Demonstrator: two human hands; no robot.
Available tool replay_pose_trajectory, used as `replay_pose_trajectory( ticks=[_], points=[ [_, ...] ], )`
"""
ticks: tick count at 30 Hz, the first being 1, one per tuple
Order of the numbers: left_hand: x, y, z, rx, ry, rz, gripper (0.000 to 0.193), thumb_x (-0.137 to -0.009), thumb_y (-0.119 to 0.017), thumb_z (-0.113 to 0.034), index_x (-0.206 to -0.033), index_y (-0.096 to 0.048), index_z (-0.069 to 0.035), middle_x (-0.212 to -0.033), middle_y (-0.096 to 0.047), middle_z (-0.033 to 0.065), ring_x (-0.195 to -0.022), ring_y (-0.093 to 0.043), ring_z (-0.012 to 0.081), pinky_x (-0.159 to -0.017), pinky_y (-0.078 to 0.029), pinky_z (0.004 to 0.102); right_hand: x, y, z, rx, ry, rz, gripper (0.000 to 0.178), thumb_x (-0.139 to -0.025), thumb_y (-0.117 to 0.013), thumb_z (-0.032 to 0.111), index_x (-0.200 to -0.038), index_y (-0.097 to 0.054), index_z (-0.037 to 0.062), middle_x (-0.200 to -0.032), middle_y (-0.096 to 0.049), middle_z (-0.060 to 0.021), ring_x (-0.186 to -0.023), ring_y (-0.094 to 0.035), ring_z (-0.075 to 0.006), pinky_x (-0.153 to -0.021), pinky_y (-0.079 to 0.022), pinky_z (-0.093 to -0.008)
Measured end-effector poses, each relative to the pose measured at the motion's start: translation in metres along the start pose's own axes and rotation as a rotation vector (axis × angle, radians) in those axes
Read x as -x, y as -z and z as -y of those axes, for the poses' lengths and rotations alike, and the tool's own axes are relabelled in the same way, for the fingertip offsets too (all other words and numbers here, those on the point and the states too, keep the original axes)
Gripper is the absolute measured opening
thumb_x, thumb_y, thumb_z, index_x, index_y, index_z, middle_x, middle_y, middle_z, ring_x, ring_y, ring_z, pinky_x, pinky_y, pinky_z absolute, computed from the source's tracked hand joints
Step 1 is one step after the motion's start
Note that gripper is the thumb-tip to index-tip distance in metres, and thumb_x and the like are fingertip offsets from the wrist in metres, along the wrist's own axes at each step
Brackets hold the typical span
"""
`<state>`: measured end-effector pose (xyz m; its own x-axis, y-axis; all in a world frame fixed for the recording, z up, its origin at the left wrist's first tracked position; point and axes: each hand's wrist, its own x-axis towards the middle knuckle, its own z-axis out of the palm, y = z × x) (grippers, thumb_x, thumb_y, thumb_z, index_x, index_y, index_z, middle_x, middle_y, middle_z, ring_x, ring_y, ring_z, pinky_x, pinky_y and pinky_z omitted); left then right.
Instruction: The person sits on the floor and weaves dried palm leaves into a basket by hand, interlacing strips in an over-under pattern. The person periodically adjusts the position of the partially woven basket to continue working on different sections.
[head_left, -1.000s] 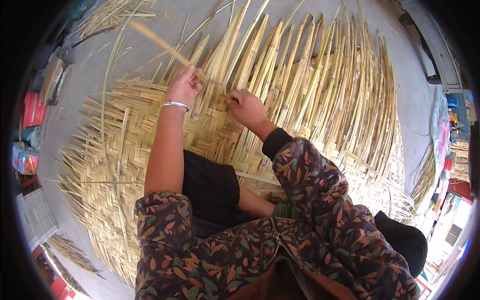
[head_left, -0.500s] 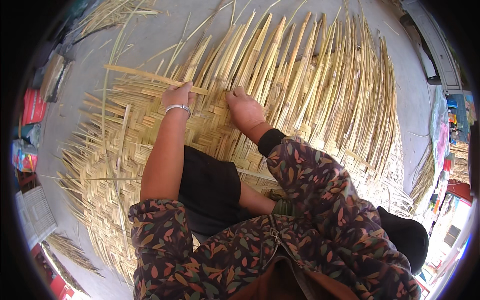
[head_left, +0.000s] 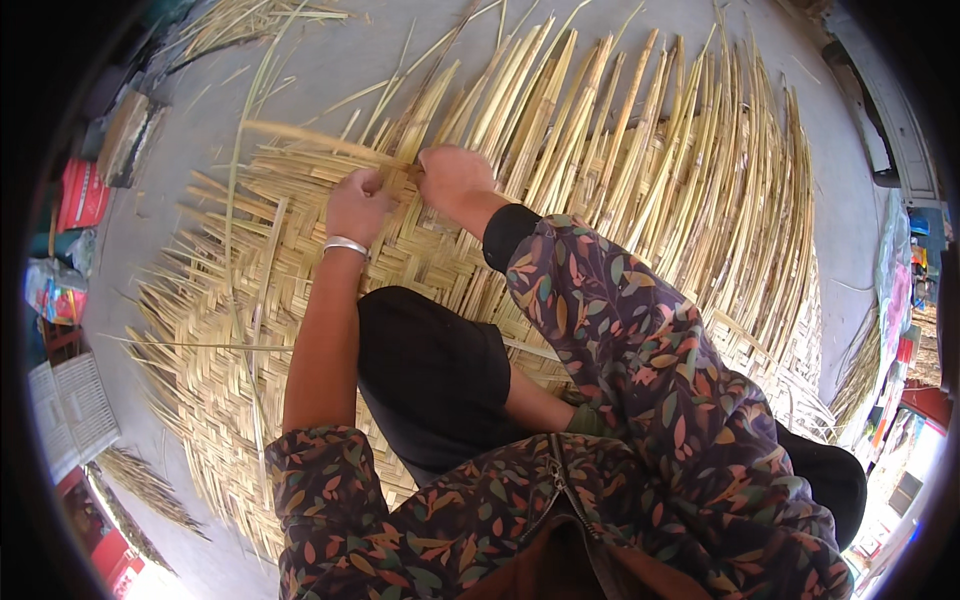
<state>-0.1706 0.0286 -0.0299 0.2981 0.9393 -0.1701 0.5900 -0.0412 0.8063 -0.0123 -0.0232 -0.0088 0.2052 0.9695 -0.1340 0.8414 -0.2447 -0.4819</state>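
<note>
A large woven mat of pale bamboo strips (head_left: 250, 300) lies on the grey ground under me, with long loose strips (head_left: 640, 170) fanning out from its far edge. My left hand (head_left: 357, 203), with a silver bangle at the wrist, is closed on a flat crosswise bamboo strip (head_left: 300, 140) lying along the woven edge. Close beside it on the right, my right hand (head_left: 452, 178) presses down on the upright strips. My knee in black trousers (head_left: 430, 370) rests on the mat.
A bundle of loose strips (head_left: 250, 20) lies at the far left. Red and coloured packets (head_left: 80, 195) and a white crate (head_left: 70, 410) sit along the left edge. More strip bundles (head_left: 140, 485) lie at lower left. Coloured cloth (head_left: 895, 280) hangs at the right.
The crosswise strip, earlier tilted upward in my left hand, has come down flat against the woven edge. Both hands have drawn closer together on it.
</note>
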Motion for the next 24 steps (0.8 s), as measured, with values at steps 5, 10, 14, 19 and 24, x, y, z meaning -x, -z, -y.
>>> replay_pose_trajectory(
  ticks=[5, 10, 14, 19, 24],
  points=[
    [0.005, 0.015, -0.011, -0.539, 0.033, 0.113, 0.031, -0.075, -0.066, -0.027, -0.094, -0.063, -0.002, -0.096, -0.065, 0.0192, -0.086, -0.062, 0.0363, -0.078, -0.049, 0.0428, 0.003, 0.008, -0.002, -0.033, -0.024, -0.037, 0.023, -0.080, -0.057, 0.028, -0.085, -0.064, 0.0068, -0.085, -0.063, -0.0160, -0.082, -0.061, -0.0348, -0.072, -0.049, -0.0449],
    [-0.013, 0.040, 0.029, -0.467, -0.011, -0.010, 0.025, -0.075, -0.063, -0.026, -0.090, -0.063, -0.005, -0.088, -0.065, 0.0196, -0.088, -0.062, 0.0369, -0.076, -0.048, 0.0447, 0.003, 0.013, 0.003, -0.073, -0.090, -0.040, 0.022, -0.080, -0.053, 0.026, -0.087, -0.064, 0.0077, -0.080, -0.063, -0.0165, -0.080, -0.061, -0.0359, -0.072, -0.048, -0.0450],
    [-0.026, 0.070, 0.038, -0.669, 0.112, -0.142, 0.022, -0.078, -0.059, -0.023, -0.090, -0.063, -0.005, -0.087, -0.064, 0.0205, -0.086, -0.061, 0.0379, -0.074, -0.048, 0.0447, 0.001, 0.012, 0.000, -0.094, -0.144, -0.062, 0.023, -0.080, -0.052, 0.025, -0.088, -0.064, 0.0073, -0.082, -0.064, -0.0174, -0.081, -0.061, -0.0366, -0.072, -0.048, -0.0448],
    [-0.040, 0.040, 0.004, -0.316, -0.405, -0.201, 0.018, -0.083, -0.056, -0.013, -0.095, -0.064, -0.003, -0.087, -0.066, 0.0169, -0.078, -0.064, 0.0315, -0.072, -0.050, 0.0388, 0.000, 0.014, -0.001, -0.151, -0.203, -0.081, 0.024, -0.078, -0.054, 0.025, -0.090, -0.064, 0.0064, -0.083, -0.064, -0.0188, -0.081, -0.061, -0.0376, -0.073, -0.049, -0.0445],
    [-0.073, -0.009, -0.035, 0.210, 0.010, 0.322, 0.023, -0.088, -0.050, -0.011, -0.104, -0.064, 0.000, -0.091, -0.068, 0.0095, -0.082, -0.065, 0.0140, -0.071, -0.050, 0.0268, 0.002, 0.015, 0.001, -0.226, -0.238, -0.140, 0.022, -0.077, -0.056, 0.024, -0.087, -0.065, 0.0060, -0.080, -0.064, -0.0191, -0.078, -0.061, -0.0379, -0.072, -0.049, -0.0441]
  ],
)
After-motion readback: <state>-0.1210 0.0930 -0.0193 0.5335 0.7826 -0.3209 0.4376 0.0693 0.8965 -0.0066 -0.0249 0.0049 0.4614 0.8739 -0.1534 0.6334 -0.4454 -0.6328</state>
